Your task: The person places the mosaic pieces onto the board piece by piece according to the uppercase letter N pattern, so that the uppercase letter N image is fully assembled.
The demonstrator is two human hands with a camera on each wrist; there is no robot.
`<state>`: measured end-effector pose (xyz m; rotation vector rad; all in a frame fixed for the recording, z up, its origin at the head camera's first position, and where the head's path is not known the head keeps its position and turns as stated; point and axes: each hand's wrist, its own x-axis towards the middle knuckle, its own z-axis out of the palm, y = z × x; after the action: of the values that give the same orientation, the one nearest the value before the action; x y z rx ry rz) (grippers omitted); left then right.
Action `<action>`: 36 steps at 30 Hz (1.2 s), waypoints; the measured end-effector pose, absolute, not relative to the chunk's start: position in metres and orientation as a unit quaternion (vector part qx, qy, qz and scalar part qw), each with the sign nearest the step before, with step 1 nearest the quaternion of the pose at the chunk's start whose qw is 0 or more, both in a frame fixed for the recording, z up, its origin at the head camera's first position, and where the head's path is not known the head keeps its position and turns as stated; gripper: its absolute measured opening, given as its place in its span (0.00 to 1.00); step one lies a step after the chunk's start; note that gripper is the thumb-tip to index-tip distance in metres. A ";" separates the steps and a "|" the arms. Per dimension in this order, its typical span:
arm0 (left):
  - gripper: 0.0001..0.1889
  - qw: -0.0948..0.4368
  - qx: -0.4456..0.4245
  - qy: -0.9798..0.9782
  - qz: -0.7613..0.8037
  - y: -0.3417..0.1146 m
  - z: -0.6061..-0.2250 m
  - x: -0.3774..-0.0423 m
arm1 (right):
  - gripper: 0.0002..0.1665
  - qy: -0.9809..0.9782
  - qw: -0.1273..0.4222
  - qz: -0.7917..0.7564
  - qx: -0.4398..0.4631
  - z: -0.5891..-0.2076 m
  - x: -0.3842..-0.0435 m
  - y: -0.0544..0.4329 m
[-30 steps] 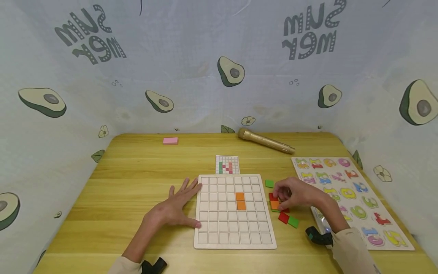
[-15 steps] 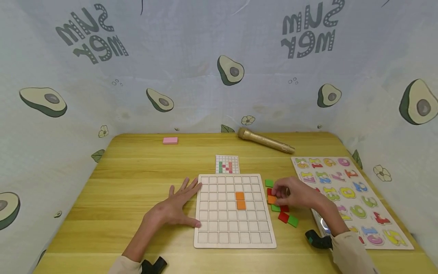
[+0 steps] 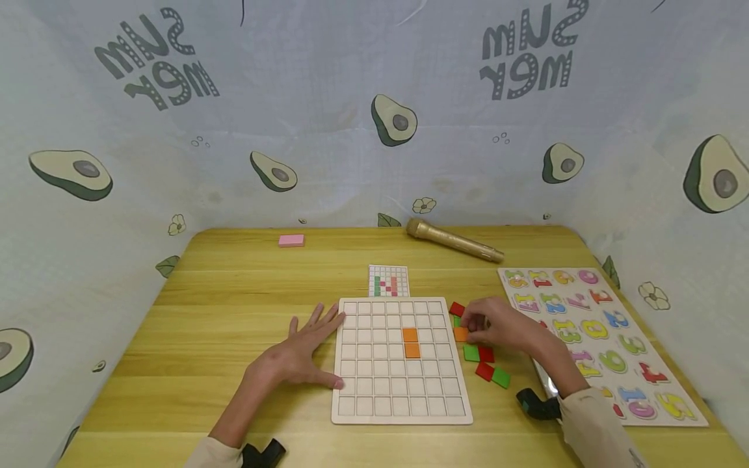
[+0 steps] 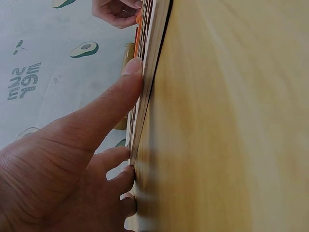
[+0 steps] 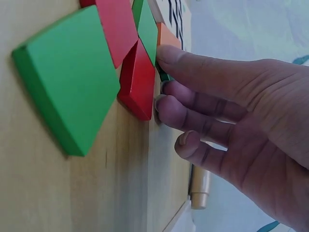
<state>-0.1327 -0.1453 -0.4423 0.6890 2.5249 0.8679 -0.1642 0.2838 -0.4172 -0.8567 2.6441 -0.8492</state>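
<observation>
A pale grid board (image 3: 374,390) lies on the table, with two orange tiles (image 3: 411,343) set in adjoining squares. My left hand (image 3: 301,354) is spread along the board's left side, thumb and index fingertip at its edge. In the left wrist view the thumb (image 4: 108,104) presses against the rim. Beside the board's right edge, my right hand (image 3: 500,325) pinches a loose orange tile (image 3: 459,334). A red tile (image 3: 457,309) and a partly covered green tile (image 3: 457,321) lie just beyond its fingers. Closer to me sit more red and green tiles (image 3: 471,353).
A small pattern card (image 3: 389,281) touches the board's far edge. Behind it lies a gold microphone (image 3: 456,242), and a pink block (image 3: 291,240) is at the back left. A number puzzle board (image 3: 608,351) covers the table's right side, under my right forearm.
My right hand has shifted slightly away from me and leftward, and the orange tile has moved with it. The red tile slid toward the back. My left hand stays put.
</observation>
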 end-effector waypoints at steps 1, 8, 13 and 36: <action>0.65 0.191 0.245 0.899 0.309 -0.145 -0.442 -0.133 | 0.08 0.904 0.120 -0.290 -0.290 -0.417 -0.165 0.283; 0.65 0.194 0.244 0.899 0.307 -0.145 -0.443 -0.133 | 0.08 0.902 0.120 -0.308 -0.278 -0.420 -0.165 0.285; 0.65 0.194 0.244 0.900 0.305 -0.146 -0.442 -0.133 | 0.07 0.901 0.098 -0.325 -0.271 -0.420 -0.165 0.288; 0.65 0.191 0.248 0.893 0.322 -0.146 -0.442 -0.133 | 0.03 0.856 0.102 -0.419 -0.286 -0.417 -0.148 0.244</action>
<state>-0.1327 -0.1463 -0.4418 0.6961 2.5093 0.9051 -0.1481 0.2442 -0.4172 -0.8452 2.5271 -1.2371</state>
